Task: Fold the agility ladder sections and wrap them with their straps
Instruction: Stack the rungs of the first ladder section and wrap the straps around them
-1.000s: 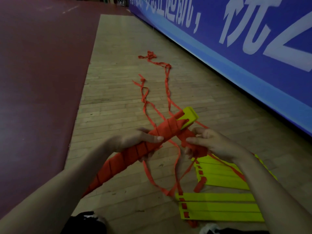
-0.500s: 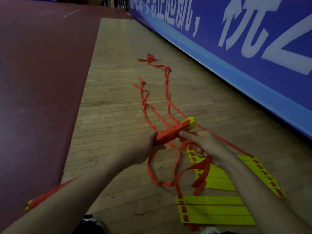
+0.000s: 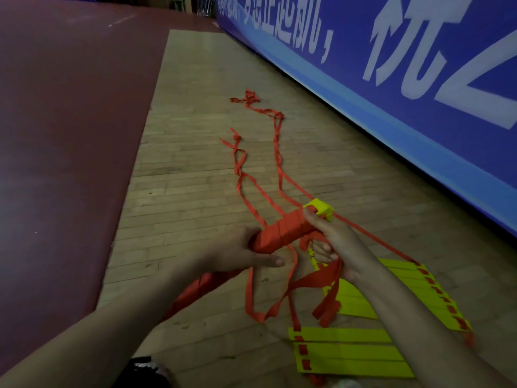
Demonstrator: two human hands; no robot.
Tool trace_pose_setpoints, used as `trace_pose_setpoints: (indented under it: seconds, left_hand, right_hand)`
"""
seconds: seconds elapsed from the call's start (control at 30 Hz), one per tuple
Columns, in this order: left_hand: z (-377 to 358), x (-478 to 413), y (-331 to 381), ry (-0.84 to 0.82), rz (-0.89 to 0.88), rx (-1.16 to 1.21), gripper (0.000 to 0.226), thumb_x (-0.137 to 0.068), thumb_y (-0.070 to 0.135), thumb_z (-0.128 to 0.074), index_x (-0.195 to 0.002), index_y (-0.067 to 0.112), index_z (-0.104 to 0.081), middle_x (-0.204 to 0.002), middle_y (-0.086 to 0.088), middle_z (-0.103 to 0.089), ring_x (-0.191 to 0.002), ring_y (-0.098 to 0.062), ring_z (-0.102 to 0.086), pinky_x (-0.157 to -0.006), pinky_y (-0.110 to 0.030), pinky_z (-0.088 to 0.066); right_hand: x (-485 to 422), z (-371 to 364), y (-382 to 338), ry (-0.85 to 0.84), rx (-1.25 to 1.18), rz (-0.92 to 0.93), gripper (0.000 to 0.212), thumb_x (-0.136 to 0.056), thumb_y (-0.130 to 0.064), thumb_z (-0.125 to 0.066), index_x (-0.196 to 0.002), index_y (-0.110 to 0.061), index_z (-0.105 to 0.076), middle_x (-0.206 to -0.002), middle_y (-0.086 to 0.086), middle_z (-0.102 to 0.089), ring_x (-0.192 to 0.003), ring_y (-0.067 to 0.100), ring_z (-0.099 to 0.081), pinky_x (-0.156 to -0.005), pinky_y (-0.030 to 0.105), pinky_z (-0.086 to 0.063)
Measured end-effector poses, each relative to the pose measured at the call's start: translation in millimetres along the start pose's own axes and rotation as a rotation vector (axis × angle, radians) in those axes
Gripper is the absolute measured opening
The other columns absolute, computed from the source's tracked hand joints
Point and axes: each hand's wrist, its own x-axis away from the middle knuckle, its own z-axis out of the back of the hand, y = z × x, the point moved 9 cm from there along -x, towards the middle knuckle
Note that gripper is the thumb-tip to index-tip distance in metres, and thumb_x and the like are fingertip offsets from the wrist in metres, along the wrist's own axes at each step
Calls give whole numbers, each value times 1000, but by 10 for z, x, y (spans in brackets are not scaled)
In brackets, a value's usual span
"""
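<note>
Gripping hands, left and right, around orange-strapped yellow rung bundle.

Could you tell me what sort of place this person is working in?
Most likely an indoor sports hall: a wooden strip floor beside dark red court surfacing, a long blue banner with large white characters, and agility ladder rungs on the floor.

Long red strap-wrapped rung bundle — lower end hidden behind left forearm. Dark blurred object cut off at bottom edge — unidentifiable. Blue banner lettering cropped.
</note>
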Motion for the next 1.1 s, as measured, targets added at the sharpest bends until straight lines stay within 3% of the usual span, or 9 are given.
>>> trace_pose_setpoints:
  seconds: [0.07,0.13,0.2,0.27,0.47,0.63,0.87,1.03,1.1]
  left_hand:
    - [-86,55,-58,-169,5,408,30,-83,37,-72,-100,16,-61,-80,9,-63,-71,-11,-62,-62,-20,-48]
    - [-212,132,-105,-379,71,818,42,-77,34,-77,-106,9,-59,-84,-4,-68,-63,-16,-65,-59,-26,-53]
    - [-316,204,-126,-546,97,948,61,-66,44,-82,-105,2,-60,-89,-18,-68,-59,-23,-66,-58,-31,-56]
    - [-387,231,-136,-627,108,952,62,-64,49,-81,-100,2,-63,-85,-19,-68,-57,-24,-65,-57,-31,-56]
    - [-349,142,-112,-553,110,889,56,-71,46,-78,-100,2,-56,-75,-12,-58,-59,-23,-56,-54,-27,-48]
    - [-222,37,-179,-414,157,831,39,-80,37,-62,-101,5,-53,-72,-10,-58,-57,-21,-53,-52,-26,-47]
    - [-111,-4,-300,-325,289,875,61,-74,64,-49,-93,6,-56,-71,-13,-61,-55,-22,-57,-53,-28,-47]
    - [-93,-200,-588,-243,319,799,57,-81,63,-57,-82,8,-70,-74,-16,-68,-59,-26,-64,-57,-32,-53]
    - [-227,-553,-1030,-175,253,675,56,-89,62,-50,-86,10,-71,-92,-20,-70,-63,-23,-69,-55,-33,-57]
  right_hand:
    - [43,-54,-44,-33,36,27,46,-91,-35,-59,-58,-9,-40,-31,-2,-28,-22,6,-22,-32,11,-16]
    - [82,-97,-118,-61,46,80,47,-89,-35,-58,-55,-8,-38,-30,-1,-27,-21,6,-22,-34,10,-14]
    - [118,-130,-189,-85,41,134,41,-89,-32,-56,-59,-8,-43,-30,-2,-26,-20,5,-21,-34,9,-13]
    - [142,-159,-215,-112,43,157,34,-86,-32,-58,-69,-6,-48,-30,-2,-26,-20,5,-20,-32,9,-15]
    - [156,-105,-302,-199,215,184,33,-75,-36,-61,-72,-6,-49,-39,1,-40,-26,7,-31,-30,16,-24]
    - [141,-69,-202,-236,414,169,29,-96,-27,-49,-98,-2,-63,-51,5,-54,-38,14,-50,-39,21,-40]
    - [86,53,-133,-221,445,120,15,-94,-12,-56,-89,-4,-67,-74,6,-71,-55,12,-63,-46,19,-47]
    - [79,141,-222,-121,414,170,9,-82,-9,-70,-82,-1,-70,-67,8,-69,-47,7,-57,-43,16,-43]
    - [90,142,-270,-86,407,221,8,-81,-8,-72,-76,-2,-69,-58,0,-65,-42,2,-52,-42,13,-39]
